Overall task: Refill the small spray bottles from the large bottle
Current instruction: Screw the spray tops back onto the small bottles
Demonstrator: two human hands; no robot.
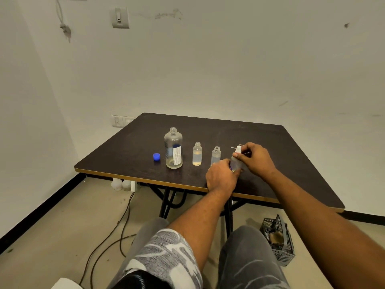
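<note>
Right of the frame's centre, the left hand (221, 176) grips the base of a small spray bottle (236, 162) while the right hand (257, 158) pinches its white spray top (238, 149). To their left on the dark counter (133, 149) stand two open small bottles (197, 154) (216, 155), then the uncapped large bottle (173, 148), nearly empty, and its blue cap (156, 157).

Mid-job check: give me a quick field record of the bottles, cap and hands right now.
large bottle: uncapped, upright, little liquid left
blue cap: on table, left of large bottle
open small bottles: two, first and second, both holding liquid
third small bottle: held, white spray top at its neck
left hand: gripping its body
right hand: on the spray top
table: dark top
</note>
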